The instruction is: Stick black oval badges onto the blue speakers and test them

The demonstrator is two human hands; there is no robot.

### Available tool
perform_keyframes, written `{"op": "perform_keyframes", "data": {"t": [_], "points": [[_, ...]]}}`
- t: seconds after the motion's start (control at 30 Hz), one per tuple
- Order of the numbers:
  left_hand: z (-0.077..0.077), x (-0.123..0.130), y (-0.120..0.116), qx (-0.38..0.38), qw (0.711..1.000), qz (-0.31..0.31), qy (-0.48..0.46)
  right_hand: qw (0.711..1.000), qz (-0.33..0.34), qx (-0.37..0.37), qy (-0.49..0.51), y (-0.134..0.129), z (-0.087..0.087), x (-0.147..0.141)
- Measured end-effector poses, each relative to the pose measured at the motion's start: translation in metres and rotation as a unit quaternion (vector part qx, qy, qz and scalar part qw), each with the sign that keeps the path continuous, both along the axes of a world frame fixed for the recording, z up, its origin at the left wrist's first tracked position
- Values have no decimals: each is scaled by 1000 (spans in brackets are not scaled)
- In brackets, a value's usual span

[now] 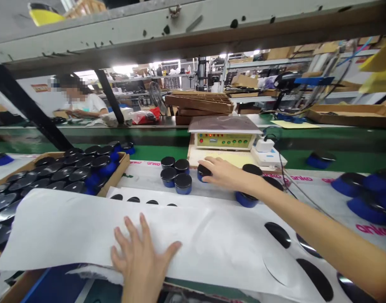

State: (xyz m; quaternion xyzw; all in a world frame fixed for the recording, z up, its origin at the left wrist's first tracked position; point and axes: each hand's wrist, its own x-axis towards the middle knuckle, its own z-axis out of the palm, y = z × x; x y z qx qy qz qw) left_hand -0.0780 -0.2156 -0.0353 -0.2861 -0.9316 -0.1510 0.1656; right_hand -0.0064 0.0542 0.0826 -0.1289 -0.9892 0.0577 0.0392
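My left hand (141, 256) lies on a large white sheet (79, 227), fingers spread and holding nothing. Further back, my right hand (223, 172) has its thumb and fingers around a small round blue container with a black top (203, 173), partly hidden by the fingers. Just left of it, several containers of the same kind (175, 174) stand close together. More of them (247, 198) sit under and beside my right forearm. Black round stickers (278, 235) show on a backing sheet at the right, partly covered by the white sheet.
A cardboard tray (117, 174) full of black-topped containers stands at the left. Behind my right hand is a control box with lit buttons (226, 141), beside a white power strip (268, 158) with cables. More blue containers (369, 198) stand at the right. A person (85, 103) sits across the bench.
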Motion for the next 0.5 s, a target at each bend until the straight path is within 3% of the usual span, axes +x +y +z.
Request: {"op": "perform_keyframes", "data": {"t": [0.1, 0.17, 0.23, 0.3, 0.37, 0.47, 0.5], "points": [[-10, -20, -18, 7, 999, 8, -50, 999, 42, -19, -8, -29, 22, 23], [-7, -25, -33, 63, 995, -25, -72, 993, 46, -97, -51, -49, 27, 33], [6, -20, -48, 162, 980, -48, -103, 969, 59, -207, -119, -66, 23, 36], [25, -7, -61, 279, 942, -36, -184, 923, 75, -341, -165, -82, 12, 31], [43, 13, -67, 391, 861, -12, -325, 863, 101, -469, -159, -99, 3, 22], [57, 33, -60, 513, 673, -7, -532, 783, 173, -586, -116, -128, -1, 0], [57, 34, -56, 543, 627, -13, -558, 762, 194, -608, -106, -139, 0, -8]]}}
